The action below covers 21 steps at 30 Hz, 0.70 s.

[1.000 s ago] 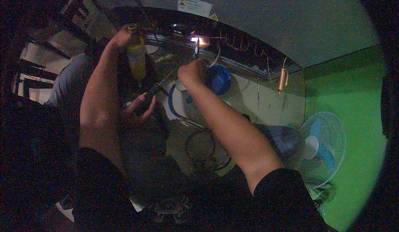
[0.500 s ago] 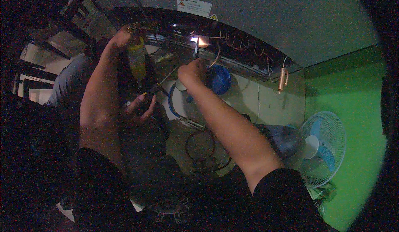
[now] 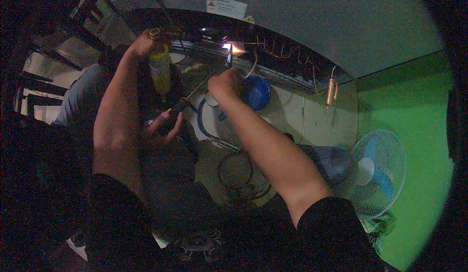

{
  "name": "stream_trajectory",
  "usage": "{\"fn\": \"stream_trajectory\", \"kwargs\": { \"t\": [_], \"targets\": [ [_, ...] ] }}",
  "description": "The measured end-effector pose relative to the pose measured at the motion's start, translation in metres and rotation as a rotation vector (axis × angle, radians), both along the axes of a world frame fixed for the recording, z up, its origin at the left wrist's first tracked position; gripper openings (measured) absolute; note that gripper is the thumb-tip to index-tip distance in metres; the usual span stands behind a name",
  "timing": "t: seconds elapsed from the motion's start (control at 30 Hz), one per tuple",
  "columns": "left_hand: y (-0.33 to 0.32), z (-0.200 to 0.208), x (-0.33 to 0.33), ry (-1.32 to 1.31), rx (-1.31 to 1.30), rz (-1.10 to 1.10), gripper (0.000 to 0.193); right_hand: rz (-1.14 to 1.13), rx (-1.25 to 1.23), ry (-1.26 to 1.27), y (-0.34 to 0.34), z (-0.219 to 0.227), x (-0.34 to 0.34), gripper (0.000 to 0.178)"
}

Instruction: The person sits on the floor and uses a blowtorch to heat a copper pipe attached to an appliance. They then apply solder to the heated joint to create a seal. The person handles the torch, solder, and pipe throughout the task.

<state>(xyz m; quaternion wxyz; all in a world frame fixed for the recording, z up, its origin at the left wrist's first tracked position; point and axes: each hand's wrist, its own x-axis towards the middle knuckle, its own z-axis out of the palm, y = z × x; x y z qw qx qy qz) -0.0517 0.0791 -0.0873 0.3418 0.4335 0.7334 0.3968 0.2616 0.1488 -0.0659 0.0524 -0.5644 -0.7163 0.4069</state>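
Note:
My left hand point(image 3: 141, 45) is closed at the top of a gas torch with a yellow cylinder point(image 3: 160, 72), which hangs down beside my wrist. A bright flame point(image 3: 235, 48) glows in the dark opening to the right of it. My right hand point(image 3: 225, 86) is wrapped round pliers point(image 3: 229, 57), whose jaws point up into the glow. What the jaws grip is lost in the glare. Below, between my forearms, another person's hand point(image 3: 168, 126) holds a dark-handled tool with a thin shaft point(image 3: 197, 88), perhaps a screwdriver.
Thin copper tubes point(image 3: 282, 53) run along the dark opening of a grey appliance point(image 3: 312, 14). A copper cylinder point(image 3: 331, 93) hangs at its right end. Beneath lie a blue round container point(image 3: 258, 94) and a blue hose point(image 3: 202, 126). A fan point(image 3: 378, 174) stands by the green wall point(image 3: 424, 140).
The flame's glow has turned more orange and spreads slightly to the right. Both my hands and the other person's hand stay almost where they were.

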Motion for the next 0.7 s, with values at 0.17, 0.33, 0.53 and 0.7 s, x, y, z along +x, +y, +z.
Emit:
{"fn": "stream_trajectory", "kwargs": {
  "t": [0.17, 0.33, 0.53, 0.7],
  "targets": [
    [-0.001, 0.004, -0.001, 0.093, -0.044, -0.058, 0.031, -0.038, -0.015, 0.047, -0.002, 0.000, 0.000, 0.065],
    [0.000, 0.003, -0.002, 0.140, -0.089, -0.021, 0.029, 0.025, -0.029, 0.022, 0.003, 0.007, 0.002, 0.065],
    [0.002, -0.015, -0.012, 0.224, 0.034, -0.037, 0.027, 0.029, -0.038, 0.016, 0.004, 0.012, 0.002, 0.061],
    [0.003, -0.018, -0.017, 0.052, -0.025, 0.055, 0.027, -0.008, 0.036, 0.050, 0.002, 0.004, 0.000, 0.057]
  ]
}}
